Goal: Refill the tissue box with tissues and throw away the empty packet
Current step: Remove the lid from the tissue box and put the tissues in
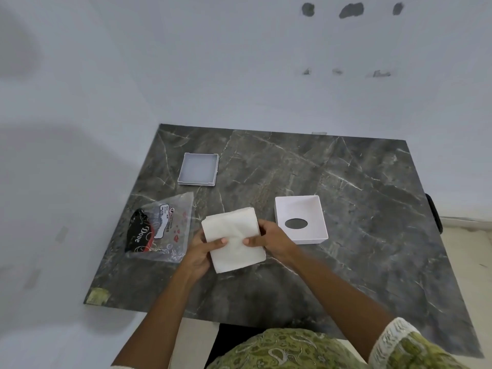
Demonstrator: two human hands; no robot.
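Observation:
A white stack of tissues (232, 235) is held above the dark marble table (346, 187). My left hand (203, 253) grips its left edge and my right hand (271, 239) grips its right edge, thumbs on top. Just right of my right hand the white tissue box (300, 206) lies upside down and open, its oval slot facing the table. To the left lies the flat clear plastic packet (162, 227) with black and red print. The box's white base lid (198, 169) rests at the back left of the table.
A pale wall stands behind and left of the table. A dark chair edge (434, 211) shows past the table's right side. A strip of greenish tape (99, 295) marks the near left corner. My green patterned clothing fills the bottom of the view.

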